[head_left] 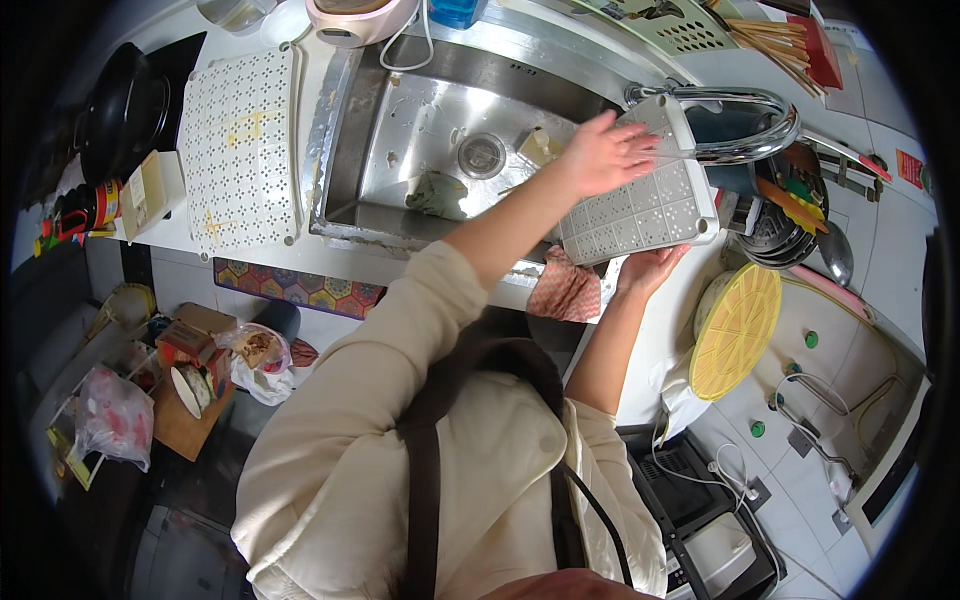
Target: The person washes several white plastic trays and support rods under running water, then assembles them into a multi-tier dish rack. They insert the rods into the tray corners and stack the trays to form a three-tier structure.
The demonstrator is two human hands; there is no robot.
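A white perforated plastic rack [650, 200] is tilted at the right end of the steel sink [345, 140]. My right hand [652, 268] grips its lower edge, fingers partly hidden behind it. My left hand [608, 158] reaches across the sink with fingers stretched out over the rack's upper part, holding nothing; whether it touches the rack I cannot tell. Water streams from the curved chrome faucet [745, 152] toward that hand. In the basin lie a green leaf-like scrap [436, 194] and a small yellowish piece [540, 147], partly behind my left arm.
A similar white perforated rack [240, 150] lies on the counter left of the sink. A red-checked cloth [565, 287] hangs at the front edge. At right stand a yellow round lid [737, 330] and a ladle [838, 255]. A black wok [122, 112] sits far left.
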